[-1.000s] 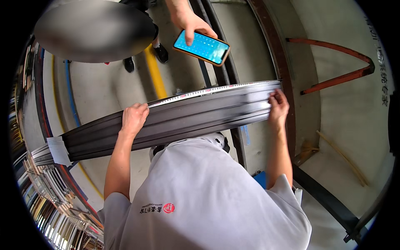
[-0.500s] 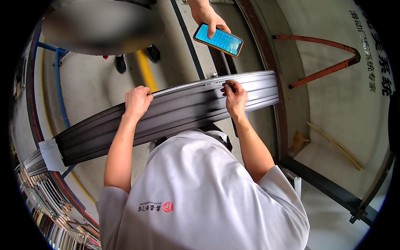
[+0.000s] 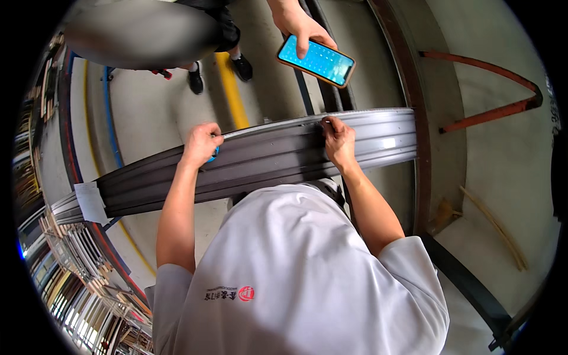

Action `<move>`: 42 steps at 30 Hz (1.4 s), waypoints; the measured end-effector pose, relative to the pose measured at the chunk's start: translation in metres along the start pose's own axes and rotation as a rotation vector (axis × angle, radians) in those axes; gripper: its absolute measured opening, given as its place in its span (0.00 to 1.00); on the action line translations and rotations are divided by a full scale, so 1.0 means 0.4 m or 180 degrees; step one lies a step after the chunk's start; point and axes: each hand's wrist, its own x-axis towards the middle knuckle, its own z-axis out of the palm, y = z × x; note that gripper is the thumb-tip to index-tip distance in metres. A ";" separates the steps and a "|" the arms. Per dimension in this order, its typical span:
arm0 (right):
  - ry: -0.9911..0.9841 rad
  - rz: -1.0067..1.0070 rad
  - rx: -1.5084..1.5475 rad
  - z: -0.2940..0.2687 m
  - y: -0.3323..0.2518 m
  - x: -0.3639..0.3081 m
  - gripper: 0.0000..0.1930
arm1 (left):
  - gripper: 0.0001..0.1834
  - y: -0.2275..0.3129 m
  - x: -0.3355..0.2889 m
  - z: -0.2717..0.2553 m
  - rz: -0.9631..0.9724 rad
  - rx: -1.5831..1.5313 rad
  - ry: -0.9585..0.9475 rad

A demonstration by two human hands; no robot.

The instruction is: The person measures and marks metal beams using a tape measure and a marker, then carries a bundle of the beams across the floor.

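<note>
A long dark grey metal profile (image 3: 266, 158) with lengthwise ridges lies across in front of me. My left hand (image 3: 202, 145) is closed over its far edge around a tape measure (image 3: 213, 155), whose blue case shows below the fingers. The pale blade (image 3: 266, 127) runs right along that edge. My right hand (image 3: 340, 141) is pinched at the far edge, right of the middle; what its fingertips hold, if anything, is hidden. Beyond the profile, another person's hand (image 3: 300, 28) holds a phone (image 3: 316, 60) with a lit blue screen and orange-brown case.
A paper sheet (image 3: 90, 202) hangs at the profile's left end. Racks of long profiles (image 3: 80, 290) stand at left. At right are a brown beam (image 3: 423, 171), a red metal bracket (image 3: 491, 115) and a wooden stick (image 3: 494, 228). Another person's shoes (image 3: 196, 81) are beyond the profile.
The whole view has shifted, with the scene now farther right. My left wrist has turned, showing the blue case. The right fingertips have come nearer the profile's edge. The phone remains held out.
</note>
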 end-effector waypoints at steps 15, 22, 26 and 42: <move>-0.0179 -0.0823 -0.0755 0.010 -0.022 0.021 0.11 | 0.09 0.003 0.004 0.002 -0.0096 -0.0079 -0.0097; -0.0231 -0.1226 -0.1100 -0.002 -0.053 0.004 0.10 | 0.09 0.007 0.000 0.001 -0.0126 -0.0110 -0.0107; -0.0365 -0.1232 -0.1311 -0.006 -0.066 0.005 0.11 | 0.08 0.009 0.002 0.003 -0.0130 -0.0075 -0.0013; 0.0768 -0.2515 -0.0421 -0.005 -0.331 0.140 0.23 | 0.09 0.031 0.000 -0.012 -0.0288 -0.0070 -0.0121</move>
